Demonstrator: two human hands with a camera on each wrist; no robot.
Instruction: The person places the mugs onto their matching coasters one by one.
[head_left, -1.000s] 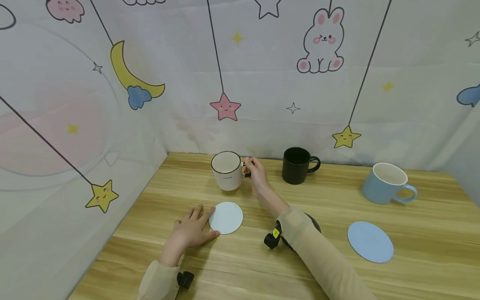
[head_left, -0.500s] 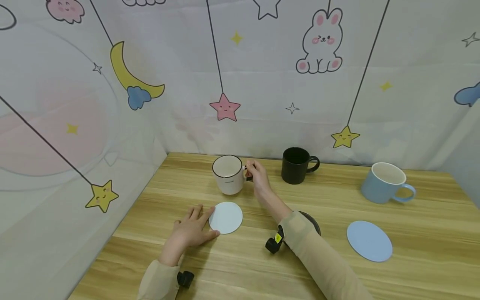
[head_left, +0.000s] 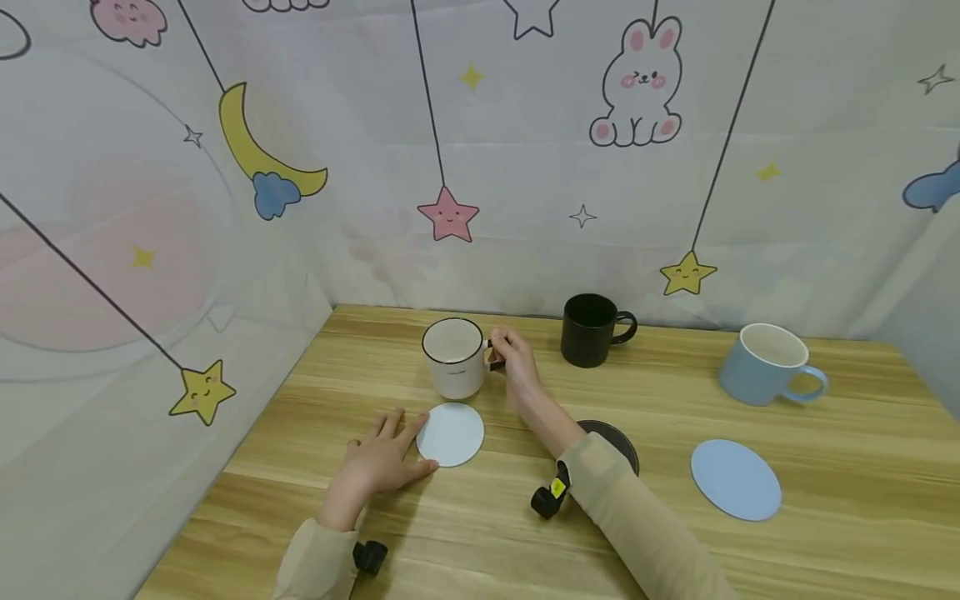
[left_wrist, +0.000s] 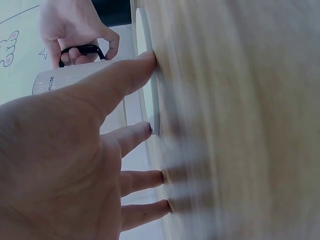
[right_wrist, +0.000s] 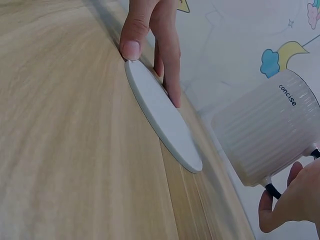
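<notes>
At the far left, a pale printed cloth [head_left: 112,433] stands beside the wood-grain counter [head_left: 465,533] and runs on along its back, with a yellow moon [head_left: 255,154] among its pictures. Next comes a beige left sleeve [head_left: 318,558] with a small black camera [head_left: 370,557] at the wrist, then the left hand [head_left: 382,461], its fingers straight and spread. Its thumb and index finger touch the rim of a white disc [head_left: 451,435] that lies flat on the counter; in the left wrist view two more fingertips rest on the wood.

Just behind the disc is the white mug [head_left: 454,367], upright, dark-rimmed, with "concise" lettering [right_wrist: 287,95] on its side. It seems to be a little off the counter, though the angle makes that hard to judge. To its right, the right hand [head_left: 516,362] grips the black handle [left_wrist: 87,49], fingers curled round it.

Farther right, a black mug [head_left: 587,332] stands near the back cloth. In front of it lies a dark disc [head_left: 618,442], partly hidden by the right sleeve [head_left: 645,517]. Last, a light-blue disc [head_left: 735,480] lies in front of a light-blue mug [head_left: 763,371], the two apart.
</notes>
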